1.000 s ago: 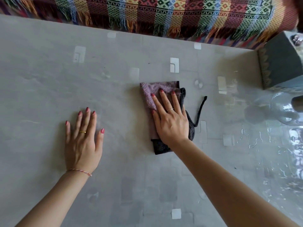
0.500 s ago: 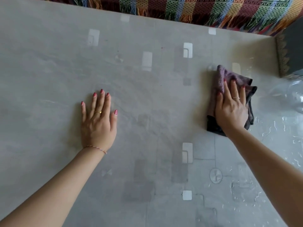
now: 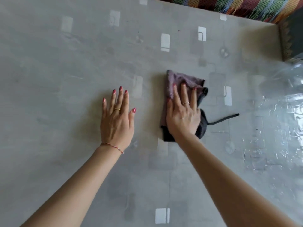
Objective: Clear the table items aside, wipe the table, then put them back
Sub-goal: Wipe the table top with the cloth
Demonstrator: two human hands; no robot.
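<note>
A folded purple and black cloth (image 3: 180, 81) lies on the grey table (image 3: 65, 63) near its middle. My right hand (image 3: 182, 114) presses flat on the cloth with straight fingers, covering most of it. A thin black strap of the cloth trails out to the right. My left hand (image 3: 117, 119) rests flat on the bare tabletop just left of the cloth, fingers spread and holding nothing.
A dark box (image 3: 293, 35) stands at the table's far right corner. Clear, shiny plastic (image 3: 282, 102) covers the right side of the table. A colourful woven fabric (image 3: 237, 5) with fringe runs along the far edge.
My right hand has slid the cloth from the right side back toward the table's middle, close to my left hand. The strap now trails out to the right. My left hand stayed planted.
</note>
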